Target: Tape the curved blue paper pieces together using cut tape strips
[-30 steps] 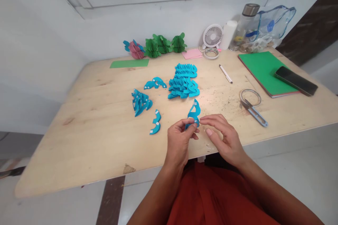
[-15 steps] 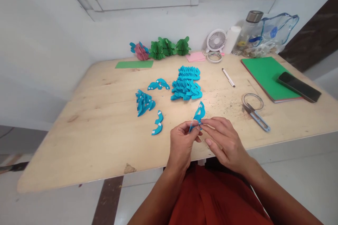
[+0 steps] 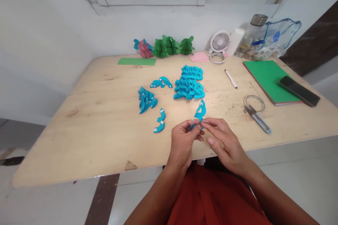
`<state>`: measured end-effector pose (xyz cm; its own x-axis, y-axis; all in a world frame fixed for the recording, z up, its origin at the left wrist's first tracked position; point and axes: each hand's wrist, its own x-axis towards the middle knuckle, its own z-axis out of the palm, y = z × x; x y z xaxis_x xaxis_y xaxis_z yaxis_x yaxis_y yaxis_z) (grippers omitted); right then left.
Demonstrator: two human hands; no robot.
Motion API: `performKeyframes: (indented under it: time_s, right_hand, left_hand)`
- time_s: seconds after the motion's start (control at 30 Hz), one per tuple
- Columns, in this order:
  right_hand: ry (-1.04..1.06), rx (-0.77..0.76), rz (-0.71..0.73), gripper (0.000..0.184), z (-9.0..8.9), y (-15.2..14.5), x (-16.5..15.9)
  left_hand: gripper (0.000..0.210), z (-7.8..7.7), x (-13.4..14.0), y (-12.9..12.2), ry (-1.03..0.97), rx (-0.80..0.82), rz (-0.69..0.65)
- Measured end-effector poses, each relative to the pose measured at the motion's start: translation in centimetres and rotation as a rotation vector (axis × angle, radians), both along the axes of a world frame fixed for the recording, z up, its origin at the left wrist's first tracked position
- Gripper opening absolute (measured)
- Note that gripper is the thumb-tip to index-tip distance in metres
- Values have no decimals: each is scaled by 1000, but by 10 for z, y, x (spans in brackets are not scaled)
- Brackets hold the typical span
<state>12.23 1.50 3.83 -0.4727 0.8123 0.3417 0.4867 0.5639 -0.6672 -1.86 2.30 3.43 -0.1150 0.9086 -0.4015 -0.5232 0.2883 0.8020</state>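
Note:
Near the table's front edge, my left hand pinches a blue paper cutout between thumb and fingers. The cutout has scalloped edges, small white patches and an opening, and its lower end is partly hidden by my fingers. My right hand touches the cutout's lower part with its fingertips; the fingers are stretched out and the thumb stands apart. To the left lie a single curved blue cutout, a fanned blue paper stack and more blue arcs. Beyond my hands sit two piles of folded blue paper.
Scissor-like snips and a tape ring lie to the right, with a pen behind. A phone rests on a green folder. Green paper figures, a small fan and a bottle line the wall.
The camera view has shifted slightly, so the table's things appear a little to the right. The cutout is turned slightly; my left hand keeps its pinch, and my right fingertips stay at the cutout.

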Motion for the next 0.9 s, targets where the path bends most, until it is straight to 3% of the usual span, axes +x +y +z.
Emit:
performKeyframes:
  time_s: [0.3,0.7,0.9]
  right_hand:
    - [128,-122,-66,41,-4,-8,-9]
    - [52,-27,-120,47,-11,-14,-12]
    - [77,-88,-135,44,-8,-16,-13]
  left_hand:
    - [15,1,2,-1,-112,-23,51]
    - [20,2,7,-1,-210,-70,75]
    - [17,0,8,-1,-233,-69,103]
